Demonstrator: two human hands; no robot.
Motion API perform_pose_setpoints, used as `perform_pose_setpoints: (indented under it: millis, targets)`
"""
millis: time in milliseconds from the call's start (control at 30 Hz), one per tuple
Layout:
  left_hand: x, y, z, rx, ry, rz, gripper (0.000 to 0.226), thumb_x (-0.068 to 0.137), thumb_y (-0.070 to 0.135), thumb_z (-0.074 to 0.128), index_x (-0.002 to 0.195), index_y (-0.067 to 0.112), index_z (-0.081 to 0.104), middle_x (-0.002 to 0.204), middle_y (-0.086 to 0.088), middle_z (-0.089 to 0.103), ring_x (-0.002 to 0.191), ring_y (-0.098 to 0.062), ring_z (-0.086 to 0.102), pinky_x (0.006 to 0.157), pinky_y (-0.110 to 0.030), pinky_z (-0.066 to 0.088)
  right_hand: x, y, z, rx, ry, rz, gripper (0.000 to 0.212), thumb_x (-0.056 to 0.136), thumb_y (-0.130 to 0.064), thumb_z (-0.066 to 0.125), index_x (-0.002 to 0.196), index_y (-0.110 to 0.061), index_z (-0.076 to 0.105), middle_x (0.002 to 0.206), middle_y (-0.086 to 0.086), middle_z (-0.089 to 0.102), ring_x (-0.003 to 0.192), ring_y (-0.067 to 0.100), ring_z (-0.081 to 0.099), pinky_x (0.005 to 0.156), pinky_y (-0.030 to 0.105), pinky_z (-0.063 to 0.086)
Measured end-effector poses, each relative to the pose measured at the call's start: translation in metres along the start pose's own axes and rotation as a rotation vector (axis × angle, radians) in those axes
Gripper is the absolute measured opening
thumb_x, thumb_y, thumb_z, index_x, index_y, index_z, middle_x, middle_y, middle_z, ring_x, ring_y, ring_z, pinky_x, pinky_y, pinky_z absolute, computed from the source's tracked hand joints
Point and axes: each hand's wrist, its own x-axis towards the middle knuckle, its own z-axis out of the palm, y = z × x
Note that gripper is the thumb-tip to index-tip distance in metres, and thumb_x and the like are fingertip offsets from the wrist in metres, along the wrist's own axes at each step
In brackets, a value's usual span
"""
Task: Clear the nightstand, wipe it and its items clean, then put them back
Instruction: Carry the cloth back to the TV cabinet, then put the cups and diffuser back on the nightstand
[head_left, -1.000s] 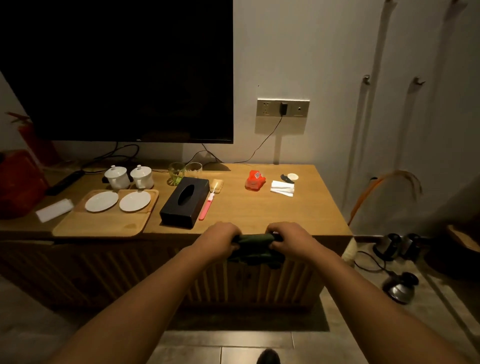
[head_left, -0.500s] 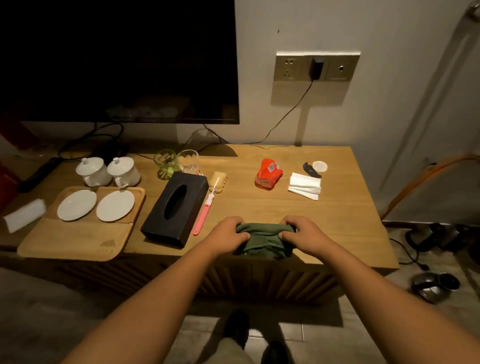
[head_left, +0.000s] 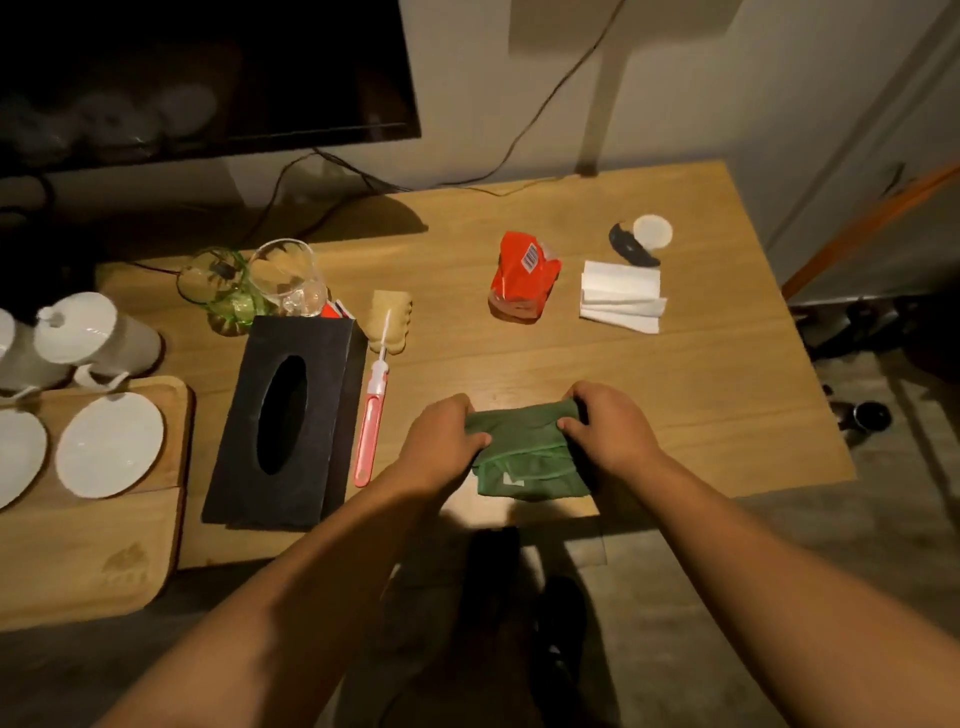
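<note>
Cloth (head_left: 524, 457) now lowered onto nightstand (head_left: 727, 374) front edge, long axis left-right; left hand (head_left: 441, 441), right hand (head_left: 608, 431) fingers pinching its ends.

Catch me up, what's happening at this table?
A person holds a folded green cloth in both hands, left hand and right hand, at the front edge of the wooden nightstand. Nothing is cleared yet: the black tissue box, pink bottle brush, red packet, white napkins, two glasses and the tray of saucers all sit on top.
</note>
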Motion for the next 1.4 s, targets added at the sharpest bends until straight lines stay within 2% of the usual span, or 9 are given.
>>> perform_pose_setpoints:
  millis: [167,267,500,633,800,933,1100,1200,1400]
  targets:
    - [0.004,0.013,-0.001,0.305,0.071,0.088,0.037,0.082,0.029,0.07,0.108,0.014,0.048,0.109,-0.009,0.048,0.097,-0.029,0.05,0.084,-0.045,0.048,-0.013,0.005,-0.001,-0.01,0.09,0.13,0.031,0.083,-0.04,0.066,0.1,-0.02,0.051,0.095,0.005,0.059,0.085,0.028,0.057,0.069,0.037,0.049]
    - [0.005,0.04,0.005,0.515,0.112,0.343,0.03,0.083,0.018,0.061,0.11,0.015,0.048,0.111,-0.01,0.048,0.101,-0.03,0.045,0.082,-0.042,0.043,-0.037,0.019,-0.011,0.069,0.14,0.235,0.025,0.085,-0.033,0.063,0.104,-0.018,0.054,0.097,0.006,0.063,0.088,0.027,0.059,0.073,0.038,0.05]
    - [-0.03,0.145,0.074,0.661,-0.307,0.789,0.032,0.086,0.028,0.058,0.113,0.012,0.052,0.112,-0.013,0.056,0.107,-0.036,0.054,0.084,-0.047,0.049,-0.161,0.078,-0.022,0.277,0.206,0.553,0.026,0.088,-0.032,0.061,0.11,-0.017,0.058,0.102,0.006,0.067,0.095,0.026,0.063,0.083,0.042,0.053]
    - [-0.096,0.19,0.139,0.773,-0.512,1.031,0.035,0.086,0.027,0.059,0.116,0.008,0.052,0.115,-0.017,0.058,0.109,-0.037,0.057,0.089,-0.047,0.049,-0.278,0.108,0.005,0.412,0.371,0.78,0.031,0.088,-0.033,0.06,0.115,-0.016,0.057,0.094,0.005,0.062,0.091,0.027,0.062,0.074,0.035,0.049]
    - [-0.213,0.199,0.22,0.895,-0.68,1.292,0.036,0.09,0.027,0.06,0.121,0.01,0.054,0.119,-0.012,0.062,0.105,-0.029,0.061,0.089,-0.041,0.052,-0.431,0.117,0.071,0.545,0.65,1.056,0.036,0.088,-0.032,0.06,0.12,-0.017,0.058,0.104,0.004,0.063,0.087,0.018,0.057,0.07,0.026,0.04]
    - [-0.327,0.178,0.283,1.0,-0.78,1.499,0.039,0.09,0.029,0.061,0.123,0.01,0.054,0.118,-0.012,0.062,0.106,-0.029,0.06,0.087,-0.037,0.051,-0.554,0.095,0.137,0.69,0.804,1.21,0.034,0.087,-0.029,0.06,0.118,-0.014,0.059,0.107,0.005,0.063,0.095,0.023,0.06,0.081,0.031,0.049]
    - [-0.512,0.119,0.355,1.042,-0.939,1.772,0.04,0.09,0.031,0.061,0.124,0.01,0.055,0.12,-0.013,0.063,0.108,-0.029,0.061,0.09,-0.038,0.05,-0.729,0.03,0.244,0.804,0.974,1.47,0.033,0.087,-0.025,0.059,0.118,-0.012,0.059,0.116,0.009,0.063,0.106,0.027,0.06,0.086,0.031,0.047]
    - [-0.596,0.089,0.38,1.076,-1.02,1.896,0.041,0.09,0.031,0.062,0.124,0.009,0.056,0.12,-0.014,0.064,0.11,-0.03,0.06,0.092,-0.036,0.049,-0.801,-0.007,0.289,0.755,1.052,1.619,0.03,0.088,-0.023,0.06,0.116,-0.011,0.061,0.116,0.012,0.064,0.107,0.029,0.06,0.08,0.026,0.039]
    - [-0.766,0.018,0.418,1.172,-1.231,2.157,0.033,0.089,0.023,0.061,0.118,0.007,0.059,0.119,-0.017,0.062,0.111,-0.033,0.059,0.093,-0.04,0.049,-0.926,-0.086,0.363,0.932,1.195,1.925,0.031,0.091,-0.023,0.056,0.118,-0.009,0.06,0.119,0.016,0.063,0.111,0.034,0.059,0.093,0.04,0.047]
